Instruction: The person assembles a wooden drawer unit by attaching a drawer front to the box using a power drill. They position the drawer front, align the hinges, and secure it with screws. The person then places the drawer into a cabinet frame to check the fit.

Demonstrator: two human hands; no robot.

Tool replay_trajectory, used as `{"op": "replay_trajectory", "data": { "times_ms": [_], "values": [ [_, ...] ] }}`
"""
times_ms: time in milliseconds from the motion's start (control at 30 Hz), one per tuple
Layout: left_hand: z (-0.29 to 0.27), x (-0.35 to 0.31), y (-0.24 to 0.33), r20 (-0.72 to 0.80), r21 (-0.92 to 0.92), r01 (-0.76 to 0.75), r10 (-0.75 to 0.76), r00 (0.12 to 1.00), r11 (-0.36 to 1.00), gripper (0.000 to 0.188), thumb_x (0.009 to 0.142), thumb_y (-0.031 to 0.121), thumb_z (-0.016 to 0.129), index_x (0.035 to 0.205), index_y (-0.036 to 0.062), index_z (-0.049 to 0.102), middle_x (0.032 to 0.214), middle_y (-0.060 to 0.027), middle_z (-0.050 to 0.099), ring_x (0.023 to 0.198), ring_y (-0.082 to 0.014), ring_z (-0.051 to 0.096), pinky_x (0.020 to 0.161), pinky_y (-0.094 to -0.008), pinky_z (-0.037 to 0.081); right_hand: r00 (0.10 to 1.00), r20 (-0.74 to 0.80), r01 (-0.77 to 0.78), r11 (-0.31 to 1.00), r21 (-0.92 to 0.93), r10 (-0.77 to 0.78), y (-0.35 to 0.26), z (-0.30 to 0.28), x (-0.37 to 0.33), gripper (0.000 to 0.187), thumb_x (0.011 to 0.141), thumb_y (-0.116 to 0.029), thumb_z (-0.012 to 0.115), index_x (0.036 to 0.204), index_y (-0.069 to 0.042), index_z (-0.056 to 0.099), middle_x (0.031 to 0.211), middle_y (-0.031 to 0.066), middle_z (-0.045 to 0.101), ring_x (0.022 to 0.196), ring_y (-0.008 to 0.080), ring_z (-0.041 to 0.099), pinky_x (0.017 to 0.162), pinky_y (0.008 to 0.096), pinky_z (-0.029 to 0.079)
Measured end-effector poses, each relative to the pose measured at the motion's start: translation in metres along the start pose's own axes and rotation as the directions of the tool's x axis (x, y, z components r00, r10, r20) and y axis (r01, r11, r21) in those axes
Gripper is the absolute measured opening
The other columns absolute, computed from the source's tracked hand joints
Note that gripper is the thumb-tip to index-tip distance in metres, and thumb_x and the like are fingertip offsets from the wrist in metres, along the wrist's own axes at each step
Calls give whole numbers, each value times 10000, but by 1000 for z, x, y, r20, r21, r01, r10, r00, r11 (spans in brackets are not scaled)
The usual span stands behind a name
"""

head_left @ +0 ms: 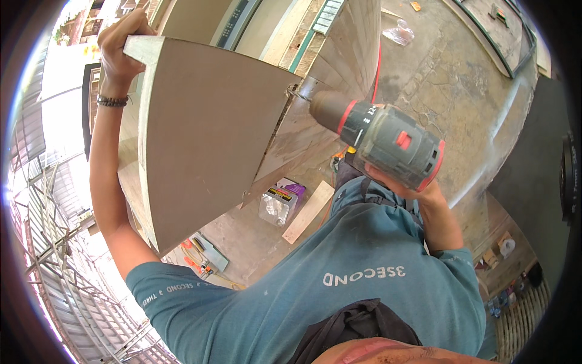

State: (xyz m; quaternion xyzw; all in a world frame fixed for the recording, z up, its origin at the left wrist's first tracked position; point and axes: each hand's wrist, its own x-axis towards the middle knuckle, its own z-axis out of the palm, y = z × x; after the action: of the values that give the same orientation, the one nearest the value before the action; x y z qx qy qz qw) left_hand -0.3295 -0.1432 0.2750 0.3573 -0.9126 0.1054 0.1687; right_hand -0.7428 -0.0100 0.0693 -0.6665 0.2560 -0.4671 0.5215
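My left hand (123, 43) grips the upper corner of a large grey-brown board (206, 133) that stands on edge in front of me. My right hand (405, 184) is closed around the handle of a grey and red cordless drill (388, 141). The drill's tip (301, 91) presses against the right edge of the board, where it meets a pale plywood panel (339, 54). A dark bracelet sits on my left wrist (112, 101).
Below on the concrete floor (448, 91) lie a clear plastic box (277, 205), a short wooden strip (309, 211) and orange-handled tools (195, 261). A red cable (377, 73) runs behind the drill. A crumpled plastic bag (400, 30) lies farther off. Metal framing (54, 242) fills the left.
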Motion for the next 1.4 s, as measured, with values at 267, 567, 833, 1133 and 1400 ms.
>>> {"op": "replay_trajectory", "data": {
  "times_ms": [267, 567, 833, 1133, 1400],
  "values": [
    [-3, 0, 2, 13, -46, 12, -11, 1000, 999, 343, 795, 229, 717, 644, 3, 507, 577, -52, 496, 501, -132, 489, 481, -256, 360, 995, 4, -102, 993, -54, 103, 12, -10, -20, 744, 671, -133, 862, 1326, -3, 534, 1365, 150, 552, 1162, 230, 590, 974, 360, 475],
    [-6, -5, -5, 37, -19, 9, -8, 999, 1000, 311, 832, 196, 696, 687, -29, 538, 596, -62, 524, 532, -142, 528, 499, -249, 396, 997, 57, -53, 981, 185, 43, 3, -11, 6, 731, 658, -119, 850, 1313, -11, 543, 1291, 132, 601, 1123, 212, 611, 956, 356, 487],
    [-20, -12, 2, 55, -37, 62, -60, 997, 997, 379, 804, 290, 703, 692, -42, 561, 617, -85, 527, 554, -164, 559, 512, -250, 422, 883, -103, -455, 889, 62, 459, 19, -49, -71, 556, 745, -49, 789, 1259, -31, 576, 1169, 86, 645, 914, 127, 595, 787, 282, 485],
    [-21, 6, 12, -26, -163, 6, -10, 1000, 987, 508, 821, 412, 701, 641, -32, 532, 570, -77, 512, 509, -165, 531, 475, -256, 388, 744, -143, -659, 752, 3, 652, 14, -83, -121, 442, 799, 8, 742, 1217, -38, 605, 1105, 53, 677, 841, 104, 613, 748, 266, 504],
    [-5, 16, 9, 135, -5, -91, 91, 987, 996, 584, 829, 579, 647, 741, 11, 546, 702, -78, 553, 634, -189, 539, 579, -304, 420, 723, -264, -686, 707, -172, 638, 38, -66, -114, 486, 749, 88, 698, 1213, -19, 599, 1083, 64, 685, 980, 182, 656, 875, 324, 512]
  ]
}}
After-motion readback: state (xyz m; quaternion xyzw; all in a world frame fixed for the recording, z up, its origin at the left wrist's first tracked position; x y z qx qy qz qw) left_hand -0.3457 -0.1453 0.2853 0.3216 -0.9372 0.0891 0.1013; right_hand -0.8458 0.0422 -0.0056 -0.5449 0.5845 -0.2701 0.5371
